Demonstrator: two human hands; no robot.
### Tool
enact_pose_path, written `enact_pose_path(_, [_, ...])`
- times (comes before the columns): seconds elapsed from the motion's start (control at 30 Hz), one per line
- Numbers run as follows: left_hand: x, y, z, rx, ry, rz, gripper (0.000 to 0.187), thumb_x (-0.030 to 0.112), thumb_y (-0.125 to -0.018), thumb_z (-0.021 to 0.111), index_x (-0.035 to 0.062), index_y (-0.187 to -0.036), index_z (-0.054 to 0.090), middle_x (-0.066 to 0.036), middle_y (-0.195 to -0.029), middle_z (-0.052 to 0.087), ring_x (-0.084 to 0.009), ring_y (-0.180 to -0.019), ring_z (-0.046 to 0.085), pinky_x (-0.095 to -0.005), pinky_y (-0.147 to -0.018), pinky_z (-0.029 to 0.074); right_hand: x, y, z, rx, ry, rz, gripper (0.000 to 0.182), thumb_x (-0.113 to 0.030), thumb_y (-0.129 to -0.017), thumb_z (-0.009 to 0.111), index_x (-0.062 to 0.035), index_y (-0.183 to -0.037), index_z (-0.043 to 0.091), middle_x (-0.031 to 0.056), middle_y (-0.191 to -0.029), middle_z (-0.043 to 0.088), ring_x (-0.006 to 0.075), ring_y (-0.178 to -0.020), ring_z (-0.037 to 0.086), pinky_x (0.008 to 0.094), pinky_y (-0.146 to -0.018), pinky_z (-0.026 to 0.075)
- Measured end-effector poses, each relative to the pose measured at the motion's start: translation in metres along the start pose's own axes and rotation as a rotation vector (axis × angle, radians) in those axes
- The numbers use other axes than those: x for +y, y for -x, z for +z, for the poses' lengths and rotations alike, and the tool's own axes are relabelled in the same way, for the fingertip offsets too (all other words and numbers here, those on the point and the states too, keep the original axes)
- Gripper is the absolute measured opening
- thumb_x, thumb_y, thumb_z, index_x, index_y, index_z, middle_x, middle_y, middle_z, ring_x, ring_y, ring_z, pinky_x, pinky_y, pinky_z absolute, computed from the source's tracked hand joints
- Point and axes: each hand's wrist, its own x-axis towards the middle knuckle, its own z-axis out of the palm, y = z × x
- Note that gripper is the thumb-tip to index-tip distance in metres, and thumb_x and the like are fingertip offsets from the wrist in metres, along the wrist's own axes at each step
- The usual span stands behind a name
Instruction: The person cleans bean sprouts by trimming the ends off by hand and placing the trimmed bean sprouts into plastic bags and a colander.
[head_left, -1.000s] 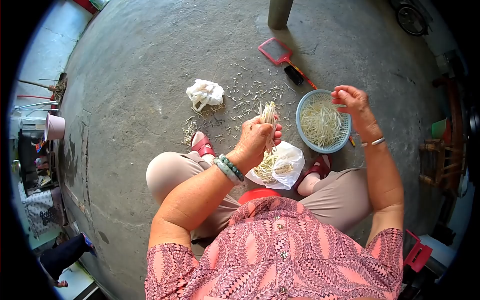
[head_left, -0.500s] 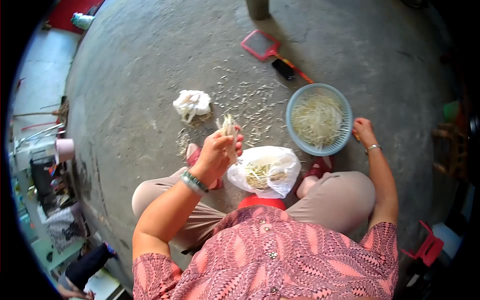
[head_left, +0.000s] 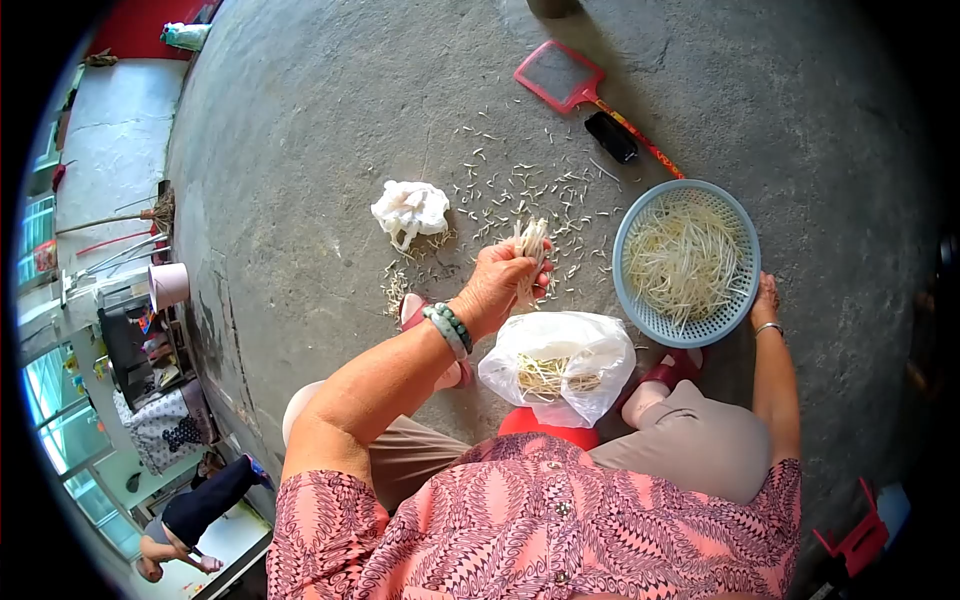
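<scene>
My left hand (head_left: 508,283) is closed round a small bunch of pale bean sprouts (head_left: 531,245), held above the floor. Below and to the right of it sits a white plastic bag (head_left: 505,368), open, with more sprouts inside. My right hand (head_left: 765,300) is at the right rim of a blue-grey colander (head_left: 627,285), its fingers partly hidden by the rim. A heap of whitish sprouts (head_left: 688,260) lies in the colander. Many short scraps (head_left: 565,195) are scattered on the concrete beyond my left hand.
A crumpled white bag (head_left: 410,208) lies left of the scraps. A red-framed fly swatter (head_left: 561,76) and a black object (head_left: 611,137) lie beyond the colander. A pink bucket (head_left: 168,285) stands far left. Another person (head_left: 200,505) is at the lower left.
The view has shifted, so most things appear farther right. My right hand has come closer against the colander's rim. My left hand still holds the bunch.
</scene>
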Motion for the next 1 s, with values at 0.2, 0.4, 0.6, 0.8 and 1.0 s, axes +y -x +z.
enact_pose_path(0.2, [-0.008,-0.023,-0.006,-0.016,-0.070,0.004,0.028,0.005,-0.089,0.052,0.0043,-0.117,0.057,-0.005,-0.092,0.062,-0.0112,-0.074,0.059,-0.0282,-0.068,0.052,-0.030,0.008,-0.004,-0.017,0.193,0.008,0.052,-0.050,-0.093,0.040,-0.0022,-0.099,0.059,0.0204,-0.102,0.061,0.0381,-0.098,0.057,0.0453,-0.085,0.041])
enact_pose_path(0.4, [-0.015,-0.045,-0.003,-0.036,0.125,-0.023,0.034,0.003,-0.090,0.054,0.0035,-0.124,0.051,-0.007,-0.098,0.060,-0.0138,-0.080,0.060,-0.0306,-0.074,0.053,-0.037,0.004,-0.018,0.063,0.581,-0.103,0.025,-0.024,-0.089,0.045,-0.0037,-0.098,0.056,0.0184,-0.110,0.058,0.0398,-0.102,0.057,0.0476,-0.089,0.045])
enact_pose_path(0.6, [-0.017,-0.060,0.007,-0.183,0.267,-0.042,0.043,0.007,-0.088,0.058,0.0026,-0.129,0.046,-0.009,-0.103,0.060,-0.0168,-0.087,0.062,-0.0330,-0.078,0.055,-0.033,0.031,-0.042,0.042,0.851,-0.116,0.023,-0.013,-0.079,0.054,-0.0048,-0.100,0.058,0.0184,-0.108,0.058,0.0383,-0.101,0.059,0.0462,-0.084,0.049])
enact_pose_path(0.8, [-0.037,-0.073,0.038,-0.397,0.420,-0.119,0.045,0.010,-0.086,0.055,-0.0012,-0.129,0.046,-0.018,-0.125,0.055,-0.0275,-0.109,0.060,-0.0395,-0.095,0.050,-0.014,0.047,-0.038,-0.053,0.862,-0.011,0.022,-0.013,-0.080,0.052,-0.0087,-0.100,0.059,0.0155,-0.111,0.058,0.0365,-0.104,0.058,0.0452,-0.086,0.048])
enact_pose_path(1.0, [-0.061,-0.080,0.063,-0.536,0.655,-0.255,0.050,0.012,-0.084,0.054,-0.0023,-0.131,0.044,-0.022,-0.130,0.051,-0.0337,-0.118,0.054,-0.0437,-0.103,0.042,-0.021,0.051,-0.036,-0.054,0.858,-0.012,0.022,-0.015,-0.083,0.054,-0.0084,-0.104,0.059,0.0158,-0.111,0.058,0.0369,-0.103,0.058,0.0450,-0.085,0.049])
